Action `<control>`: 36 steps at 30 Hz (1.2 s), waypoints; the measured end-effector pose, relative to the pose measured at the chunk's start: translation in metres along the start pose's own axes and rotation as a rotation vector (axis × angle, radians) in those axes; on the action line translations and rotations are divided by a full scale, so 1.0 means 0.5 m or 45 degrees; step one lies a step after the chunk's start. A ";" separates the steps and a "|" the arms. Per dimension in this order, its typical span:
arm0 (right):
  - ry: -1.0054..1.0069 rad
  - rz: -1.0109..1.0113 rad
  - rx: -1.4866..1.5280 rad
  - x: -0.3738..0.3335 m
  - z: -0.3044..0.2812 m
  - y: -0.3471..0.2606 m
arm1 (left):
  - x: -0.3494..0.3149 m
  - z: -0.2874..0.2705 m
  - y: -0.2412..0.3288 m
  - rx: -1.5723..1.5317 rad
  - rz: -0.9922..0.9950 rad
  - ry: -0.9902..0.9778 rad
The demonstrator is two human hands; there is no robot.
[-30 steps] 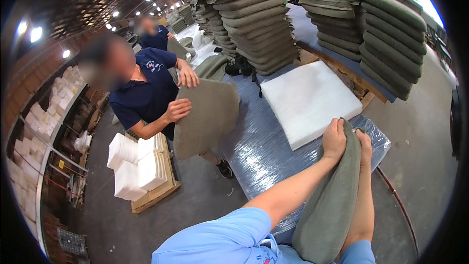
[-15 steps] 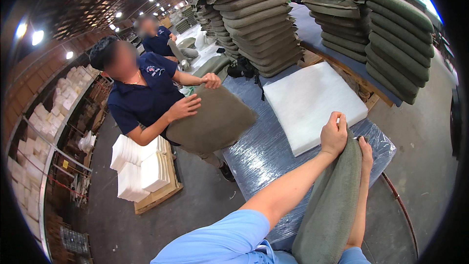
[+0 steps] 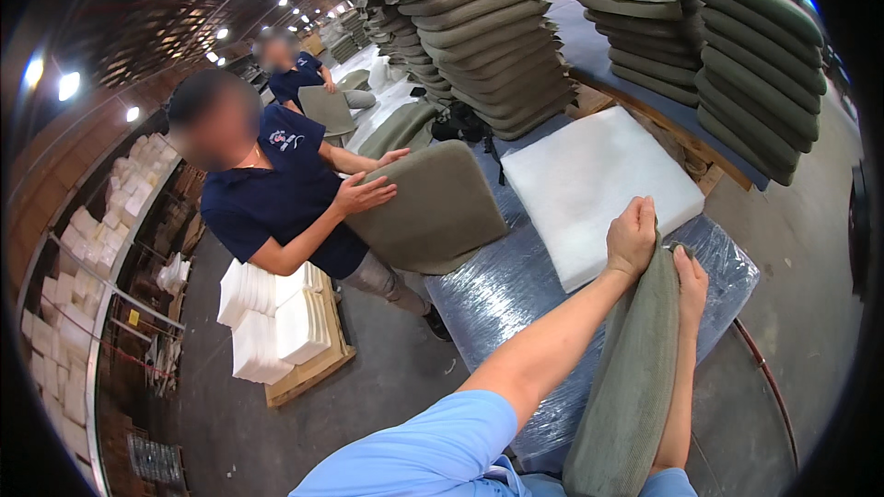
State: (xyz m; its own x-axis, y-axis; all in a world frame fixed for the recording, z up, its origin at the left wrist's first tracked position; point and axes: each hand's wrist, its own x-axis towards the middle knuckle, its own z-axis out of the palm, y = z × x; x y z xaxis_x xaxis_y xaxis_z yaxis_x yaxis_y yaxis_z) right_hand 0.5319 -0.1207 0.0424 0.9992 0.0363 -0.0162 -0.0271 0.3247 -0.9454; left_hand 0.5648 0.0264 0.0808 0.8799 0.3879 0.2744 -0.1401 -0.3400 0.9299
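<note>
A grey-green cushion (image 3: pixel 624 387) hangs upright in front of me, seen nearly edge-on. My left hand (image 3: pixel 632 237) is closed on its upper edge, fingers pinching the fabric. On the other side of the same edge, my right hand (image 3: pixel 691 285) grips the corner fabric with thumb up. The cushion's lower end reaches down against my body. Just beyond my hands, a stack of white padding sheets (image 3: pixel 599 184) lies on a table wrapped in clear plastic (image 3: pixel 488 304).
Across the table, a co-worker (image 3: pixel 276 189) handles another grey-green cushion (image 3: pixel 428 207). Tall cushion stacks (image 3: pixel 488 37) stand behind, with more stacks (image 3: pixel 755 74) at the far right. White pads (image 3: pixel 276 322) sit on a floor pallet. A hose (image 3: pixel 764 368) runs at right.
My hands keep their hold on the cushion's edge, with my right hand's fingers shifted slightly. The co-worker's cushion has turned more upright, and their hands have opened flat along its edge.
</note>
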 end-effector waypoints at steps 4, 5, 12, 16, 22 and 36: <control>0.092 -0.203 0.036 0.007 0.010 -0.008 | -0.019 -0.051 0.030 -0.081 -0.052 -0.342; 0.076 -0.250 0.029 0.017 -0.012 -0.013 | -0.031 -0.054 0.053 -0.124 -0.054 -0.475; 0.032 -0.333 -0.104 0.048 0.035 -0.052 | -0.101 -0.078 0.105 -0.035 0.073 -0.543; 0.118 -0.350 -0.470 0.056 0.055 -0.091 | -0.131 -0.073 0.101 -0.055 0.039 -0.450; 0.239 -0.574 -0.700 0.085 0.064 -0.088 | -0.138 -0.065 0.088 -0.138 -0.002 -0.428; 0.032 -0.386 -0.434 0.099 0.048 -0.079 | -0.106 -0.134 0.025 -0.608 -0.116 -0.849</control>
State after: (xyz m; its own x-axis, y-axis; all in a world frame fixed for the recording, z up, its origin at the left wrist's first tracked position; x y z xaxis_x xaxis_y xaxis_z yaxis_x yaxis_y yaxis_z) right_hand 0.5816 -0.1088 0.0870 0.9610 -0.0369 0.2741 0.2738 -0.0123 -0.9617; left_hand 0.4862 0.0588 0.0944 0.9608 -0.2449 0.1298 -0.1007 0.1278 0.9867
